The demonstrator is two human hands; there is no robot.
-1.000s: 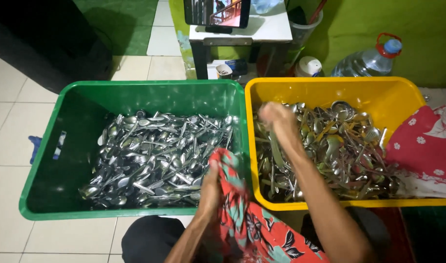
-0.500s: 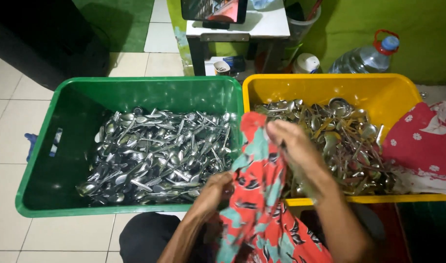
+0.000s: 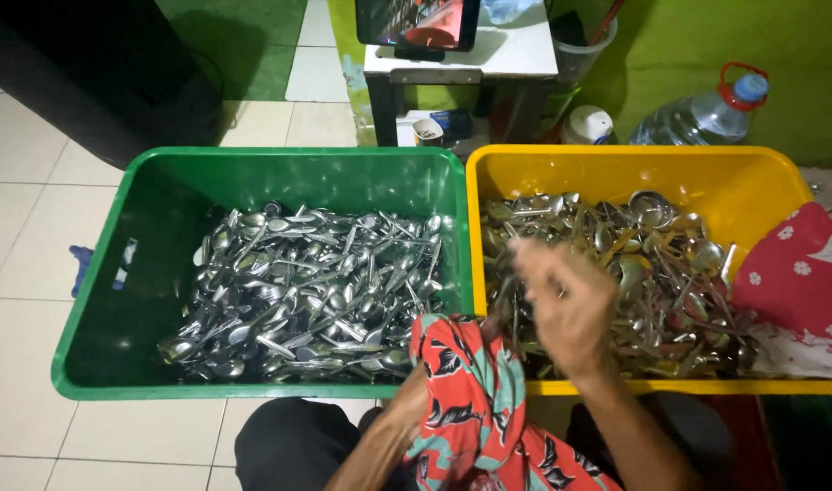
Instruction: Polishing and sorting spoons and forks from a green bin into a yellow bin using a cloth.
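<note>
Here, as I read the head view:

Right hand: my right hand (image 3: 568, 309) is raised over the near edge of the yellow tub (image 3: 707, 177), blurred, fingers curled; something thin and dark runs down from it toward the cloth, but I cannot tell whether it grips a spoon.
Left hand: my left hand (image 3: 414, 386) is mostly hidden under the cloth, closed into its folds.
Cloth: the red cloth (image 3: 475, 400) with dark and teal leaf print hangs bunched between my arms, its top edge touching the near rims where the two tubs meet.
Yellow tub: heaped with spoons (image 3: 652, 264), some yellowish.
Green tub: the green tub (image 3: 279, 173) sits just beside it on the left, holding a pile of shiny cutlery (image 3: 316, 291).
Behind: a water bottle (image 3: 702, 114) and a small white table (image 3: 461, 59).
Right edge: a red flowered fabric (image 3: 797, 282) lies against the yellow tub.
</note>
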